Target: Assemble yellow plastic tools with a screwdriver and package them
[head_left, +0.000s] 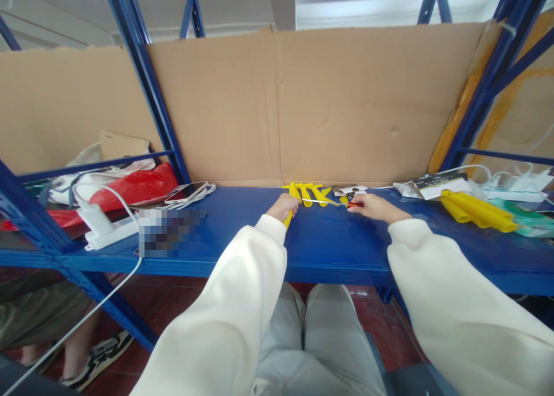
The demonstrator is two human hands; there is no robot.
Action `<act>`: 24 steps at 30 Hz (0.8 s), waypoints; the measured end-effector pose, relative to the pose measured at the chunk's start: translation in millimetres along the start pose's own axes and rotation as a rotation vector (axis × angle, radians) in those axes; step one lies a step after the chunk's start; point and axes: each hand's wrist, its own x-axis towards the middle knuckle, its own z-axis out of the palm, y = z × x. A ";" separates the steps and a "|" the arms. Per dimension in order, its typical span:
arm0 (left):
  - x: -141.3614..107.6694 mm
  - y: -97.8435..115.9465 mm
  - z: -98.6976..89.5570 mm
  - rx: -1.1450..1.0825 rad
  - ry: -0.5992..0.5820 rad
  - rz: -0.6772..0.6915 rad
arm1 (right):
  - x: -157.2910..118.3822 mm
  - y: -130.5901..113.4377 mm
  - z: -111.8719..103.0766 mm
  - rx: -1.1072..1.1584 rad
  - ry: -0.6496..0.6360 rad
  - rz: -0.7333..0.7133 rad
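My left hand [285, 205] is closed around a yellow plastic piece [293, 189] that sticks out above and below the fist. My right hand [374, 206] grips a screwdriver [355, 204] by its red and black handle. Its thin silver shaft points left, and the tip reaches the yellow piece at my left hand; whether it touches is too small to tell. Several more yellow pieces [320, 196] lie on the blue tabletop [333, 240] between and behind my hands. Behind them, near my right hand, is a small clear packet [350, 190].
Cardboard [346, 107] walls off the back between blue posts. To the left lie a phone [187, 192], a white power strip [116, 231] and a red bag [136, 187]. Yellow tubes [476, 210] and a black-and-white packet [441, 185] are at right. Another person's leg shows below left.
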 end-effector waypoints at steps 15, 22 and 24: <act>0.7 -0.1 -0.8 0.008 -0.009 -0.001 | 1.0 -1.1 2.5 0.025 0.029 0.053; -2.8 1.1 -0.1 0.003 0.004 -0.012 | 3.8 4.3 7.4 0.129 0.053 0.024; -3.3 1.2 0.0 -0.002 0.002 -0.010 | 3.2 4.2 8.2 0.119 0.074 0.049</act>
